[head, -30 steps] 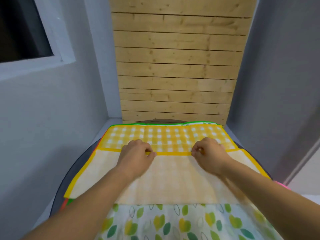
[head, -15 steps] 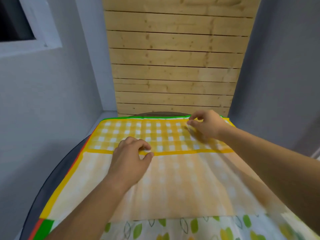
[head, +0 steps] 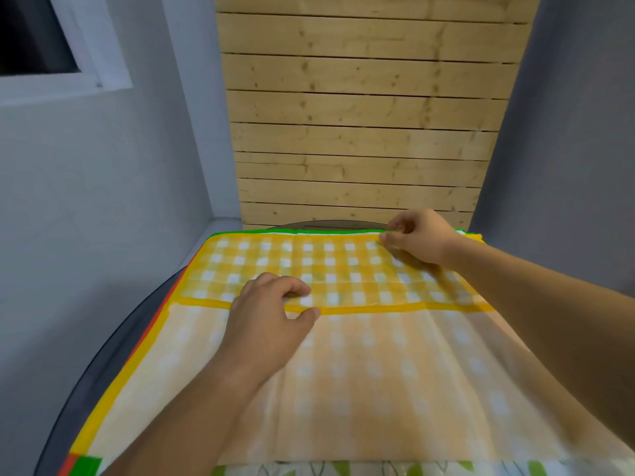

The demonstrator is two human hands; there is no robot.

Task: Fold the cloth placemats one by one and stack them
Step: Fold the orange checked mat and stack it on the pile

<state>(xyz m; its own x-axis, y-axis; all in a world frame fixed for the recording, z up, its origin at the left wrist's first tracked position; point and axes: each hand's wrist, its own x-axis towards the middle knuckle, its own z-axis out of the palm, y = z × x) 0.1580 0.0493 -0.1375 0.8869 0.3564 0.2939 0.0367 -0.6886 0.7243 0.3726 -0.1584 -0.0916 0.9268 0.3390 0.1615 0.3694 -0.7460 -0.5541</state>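
Yellow checked placemat (head: pixel 336 269) lies flat on the stack, spanning most of the dark round table (head: pixel 113 345). Its near part is turned over away from the person, pale reverse side (head: pixel 378 389) up, and the turned yellow hem (head: pixel 395 308) runs straight across the mat left to right. Left hand (head: pixel 269 317) sits on that hem left of centre: fingers curled over the far side, thumb on the near side, hem pinched between them. Forearm lies over the pale reverse. Right hand (head: pixel 421 240) is at the mat's far edge towards the right corner, well apart from the left hand. Its fingers are curled, with thumb and forefinger closed on the far hem. The checked face lies exposed between the two hands. Under the mat, a green hem (head: pixel 292 232) shows along the far edge and a red edge (head: pixel 161 314) along the left side, both belonging to mats lower in the stack. A leaf-print placemat (head: pixel 309 470) shows at the near edge of the view. Wooden slat wall (head: pixel 360 132) stands behind the table.
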